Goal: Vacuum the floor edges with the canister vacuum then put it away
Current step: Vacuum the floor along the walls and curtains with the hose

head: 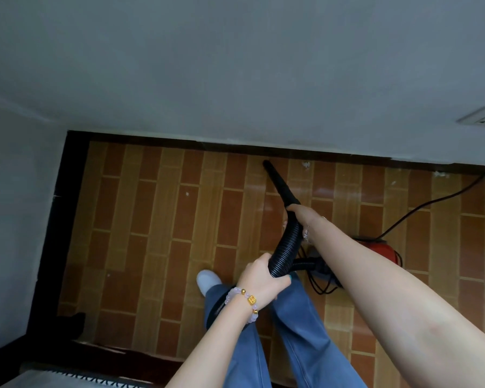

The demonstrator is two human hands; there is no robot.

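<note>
Canister vacuum (pixel 381 251) is sitting at three o'clock, mostly hidden, and is probably light enough to drag. Left hand (pixel 263 278) is clamping the ribbed, floppy hose (pixel 287 247). Right hand (pixel 303 215) is gripping the stiff nozzle (pixel 277 183), which is pointing toward twelve o'clock, where the glossy tiled floor (pixel 151 219) is meeting the wall (pixel 235 79).

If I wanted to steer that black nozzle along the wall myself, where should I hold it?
Probably at its wide rear end, where the nozzle meets the ribbed hose, coming from above as the right hand does. The tip tapers too thin to grip and needs to reach the skirting. The left hand steadies the hose lower down.
</note>
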